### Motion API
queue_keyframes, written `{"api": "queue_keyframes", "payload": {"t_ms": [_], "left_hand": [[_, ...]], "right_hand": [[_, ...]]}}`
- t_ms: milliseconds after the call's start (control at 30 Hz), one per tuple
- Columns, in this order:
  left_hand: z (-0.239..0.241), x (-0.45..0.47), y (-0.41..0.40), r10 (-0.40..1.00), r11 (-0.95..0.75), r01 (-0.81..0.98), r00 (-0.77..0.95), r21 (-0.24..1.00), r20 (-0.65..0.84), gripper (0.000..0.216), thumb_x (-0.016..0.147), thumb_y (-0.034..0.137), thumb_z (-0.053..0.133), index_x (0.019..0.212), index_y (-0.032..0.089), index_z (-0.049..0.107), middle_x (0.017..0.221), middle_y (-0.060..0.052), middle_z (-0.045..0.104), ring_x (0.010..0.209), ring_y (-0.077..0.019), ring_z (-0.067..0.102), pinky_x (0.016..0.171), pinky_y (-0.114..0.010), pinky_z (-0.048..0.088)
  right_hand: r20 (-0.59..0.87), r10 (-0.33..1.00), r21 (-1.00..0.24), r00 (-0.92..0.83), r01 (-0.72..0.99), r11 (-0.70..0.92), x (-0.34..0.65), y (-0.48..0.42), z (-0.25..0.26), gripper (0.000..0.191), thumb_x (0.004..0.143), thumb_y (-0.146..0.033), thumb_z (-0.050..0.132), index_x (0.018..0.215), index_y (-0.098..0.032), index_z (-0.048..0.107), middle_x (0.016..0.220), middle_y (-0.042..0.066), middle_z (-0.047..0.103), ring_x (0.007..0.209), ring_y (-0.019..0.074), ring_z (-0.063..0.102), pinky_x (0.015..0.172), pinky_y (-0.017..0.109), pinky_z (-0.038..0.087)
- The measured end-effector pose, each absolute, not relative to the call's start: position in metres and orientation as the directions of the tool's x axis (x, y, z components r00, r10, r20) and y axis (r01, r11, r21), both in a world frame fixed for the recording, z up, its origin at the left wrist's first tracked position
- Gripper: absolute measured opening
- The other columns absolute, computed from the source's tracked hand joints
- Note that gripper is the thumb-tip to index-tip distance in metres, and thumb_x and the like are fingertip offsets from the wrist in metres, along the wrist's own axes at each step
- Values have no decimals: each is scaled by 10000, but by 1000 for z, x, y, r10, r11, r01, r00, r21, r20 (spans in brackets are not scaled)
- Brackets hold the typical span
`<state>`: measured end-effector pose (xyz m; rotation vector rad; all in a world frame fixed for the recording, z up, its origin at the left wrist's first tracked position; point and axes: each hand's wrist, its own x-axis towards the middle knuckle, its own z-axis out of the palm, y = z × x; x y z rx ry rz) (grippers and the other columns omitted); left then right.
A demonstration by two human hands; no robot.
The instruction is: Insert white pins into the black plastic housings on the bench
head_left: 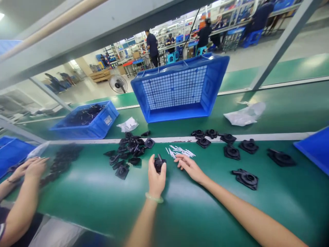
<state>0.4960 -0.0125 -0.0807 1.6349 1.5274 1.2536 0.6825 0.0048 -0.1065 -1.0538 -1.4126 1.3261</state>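
My left hand [156,175] is closed around a small black plastic part [159,162], held just above the green belt [180,206]. A pale green bracelet sits on that wrist. My right hand [189,165] lies on the belt with fingers stretched toward a small heap of white sticks [181,151], its fingertips touching the heap's near edge. A pile of black parts [130,149] lies just left of my left hand.
Several larger black parts [245,177] are spread over the belt on the right. A tilted blue crate [180,87] stands behind, and a blue bin [86,118] of black parts is at left. A co-worker's hands [32,166] work at the far left. Clear plastic bag [245,115] at right.
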Motion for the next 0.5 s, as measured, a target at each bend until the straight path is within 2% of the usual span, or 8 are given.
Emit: {"api": "queue_keyframes", "payload": {"t_ms": [100,167,300,367,500], "left_hand": [[-88,501,-11,988,-155,573,108,804,113,477,889,440,485,1250,132,444,1210,-162,528,1132,-283,504,991,-430,377],[-88,505,-13,989,-148,551,98,821,113,451,899,426,471,1248,143,441,1219,-153,537,1124,-270,514,983,-423,390],[-84,508,-21,967,-204,473,-36,857,251,470,911,404,454,1304,163,368,1254,-141,515,1118,-237,517,964,-380,412],[-85,507,-21,969,-218,510,12,832,246,501,894,407,480,1312,155,367,1266,-154,508,1130,-259,514,963,-396,414],[-93,506,-15,981,-185,584,161,791,110,520,865,421,522,1298,163,395,1209,-151,560,1068,-290,559,911,-427,443]], "right_hand": [[49,982,-999,-185,-10,48,681,5,-106,437,883,-531,456,1122,-167,490,994,98,602,762,163,549,682,322,453],[53,981,-999,-185,-1,54,681,4,-106,429,887,-529,450,1112,-167,493,976,91,603,748,158,547,677,319,451],[61,982,-998,-178,19,65,682,4,-107,413,896,-526,435,1101,-173,502,948,78,605,724,150,542,655,306,445],[73,984,-997,-165,17,77,682,4,-108,409,898,-527,429,1094,-177,505,933,71,605,712,147,540,638,297,444],[85,983,-996,-160,21,89,682,6,-111,418,901,-536,418,1096,-177,507,935,71,602,702,145,543,633,293,452]]}}
